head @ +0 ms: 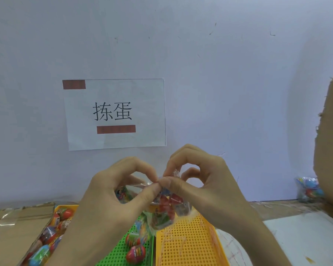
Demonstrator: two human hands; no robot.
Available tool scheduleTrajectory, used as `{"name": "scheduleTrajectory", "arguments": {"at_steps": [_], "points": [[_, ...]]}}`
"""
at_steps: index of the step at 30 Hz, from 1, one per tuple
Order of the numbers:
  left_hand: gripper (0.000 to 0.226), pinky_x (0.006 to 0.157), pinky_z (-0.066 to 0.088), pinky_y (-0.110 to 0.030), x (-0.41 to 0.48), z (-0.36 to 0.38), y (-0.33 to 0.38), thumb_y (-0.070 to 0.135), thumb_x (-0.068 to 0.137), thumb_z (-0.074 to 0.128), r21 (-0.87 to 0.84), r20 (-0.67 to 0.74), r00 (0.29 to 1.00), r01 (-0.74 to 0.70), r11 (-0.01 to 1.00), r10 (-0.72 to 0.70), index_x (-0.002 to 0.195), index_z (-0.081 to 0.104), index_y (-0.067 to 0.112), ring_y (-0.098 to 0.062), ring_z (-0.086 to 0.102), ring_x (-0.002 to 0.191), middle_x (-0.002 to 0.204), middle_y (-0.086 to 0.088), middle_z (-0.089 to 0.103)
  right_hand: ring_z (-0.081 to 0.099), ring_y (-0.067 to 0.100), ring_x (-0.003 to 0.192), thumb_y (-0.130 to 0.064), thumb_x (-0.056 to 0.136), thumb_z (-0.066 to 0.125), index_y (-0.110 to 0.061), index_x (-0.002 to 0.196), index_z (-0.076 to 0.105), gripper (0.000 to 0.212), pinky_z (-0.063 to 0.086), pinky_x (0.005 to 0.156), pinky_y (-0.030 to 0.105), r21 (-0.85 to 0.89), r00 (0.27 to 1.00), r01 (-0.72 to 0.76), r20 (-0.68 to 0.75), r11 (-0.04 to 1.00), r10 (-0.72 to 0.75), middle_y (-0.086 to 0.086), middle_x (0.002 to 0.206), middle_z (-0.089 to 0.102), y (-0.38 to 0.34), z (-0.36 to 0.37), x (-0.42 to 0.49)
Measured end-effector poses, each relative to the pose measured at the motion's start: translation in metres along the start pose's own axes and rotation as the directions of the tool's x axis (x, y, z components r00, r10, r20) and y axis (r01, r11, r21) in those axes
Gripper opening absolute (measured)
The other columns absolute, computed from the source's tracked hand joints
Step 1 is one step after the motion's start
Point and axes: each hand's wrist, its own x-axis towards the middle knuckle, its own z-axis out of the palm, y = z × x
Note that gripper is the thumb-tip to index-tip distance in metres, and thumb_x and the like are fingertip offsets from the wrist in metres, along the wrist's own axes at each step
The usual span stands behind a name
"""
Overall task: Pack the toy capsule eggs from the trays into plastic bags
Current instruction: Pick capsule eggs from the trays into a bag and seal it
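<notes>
I hold a clear plastic bag [166,210] with several colourful capsule eggs inside, raised above the trays. My left hand [112,191] pinches the bag's top edge between thumb and forefinger. My right hand [198,181] pinches the same edge right beside it, thumb tips almost touching. Below lie a green perforated tray [121,252] with two red eggs [136,253], a bare yellow perforated tray [188,244] to its right, and a yellow tray [75,206] at the left holding several loose eggs [52,235].
Flat cardboard [13,227] lies at the left. A tall cardboard box [331,141] stands at the right, with a filled bag of eggs [309,189] beside it against the wall. A paper sign [115,114] hangs on the white wall. White sheets [300,237] cover the table's right.
</notes>
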Motion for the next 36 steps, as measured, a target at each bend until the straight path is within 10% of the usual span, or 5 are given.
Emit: {"name": "scheduleTrajectory", "arguments": {"at_steps": [11,17,25,36], "points": [[0.03,0.053,0.047,-0.05,0.0,0.003,-0.006,0.061,0.087,0.054,-0.144,0.162,0.982,0.119,0.982,-0.095,0.09,0.052,0.032,-0.026,0.061,0.058,0.085,-0.007,0.071,0.07,0.011,0.097,-0.027,0.09,0.076,-0.029,0.096,0.068,0.01,0.061,0.076,0.045,-0.001,0.954,-0.218,0.209,0.976,0.213,-0.011,0.1,0.07,0.005,-0.006,-0.002],[0.042,0.075,0.053,-0.06,0.0,0.001,-0.006,0.072,0.081,0.051,-0.058,0.225,0.969,0.115,0.992,-0.099,0.093,0.053,0.032,-0.046,0.062,0.081,0.1,0.012,0.074,0.069,0.011,0.098,-0.024,0.082,0.076,-0.03,0.084,0.067,0.011,0.06,0.072,0.034,-0.057,0.974,-0.157,0.154,0.986,0.164,-0.013,0.093,0.069,0.004,-0.013,-0.003],[0.021,0.073,0.051,-0.034,0.002,-0.001,-0.003,0.055,0.071,0.063,0.042,0.027,0.996,0.088,0.995,-0.089,0.085,0.064,0.04,0.005,0.069,0.093,0.089,0.025,0.075,0.067,0.014,0.103,-0.009,0.08,0.078,-0.029,0.091,0.068,0.025,0.06,0.082,0.032,-0.017,0.98,-0.144,0.136,0.989,0.145,-0.011,0.094,0.067,0.007,-0.013,-0.002],[0.017,0.077,0.05,-0.029,0.002,-0.006,0.005,0.047,0.071,0.068,0.058,0.028,0.993,0.111,0.992,-0.113,0.084,0.066,0.037,0.005,0.07,0.093,0.085,0.022,0.076,0.072,0.017,0.1,-0.006,0.086,0.071,-0.023,0.087,0.075,0.018,0.059,0.078,0.032,0.027,0.982,-0.112,0.157,0.993,0.107,-0.007,0.102,0.07,0.0,-0.022,-0.002]]}}
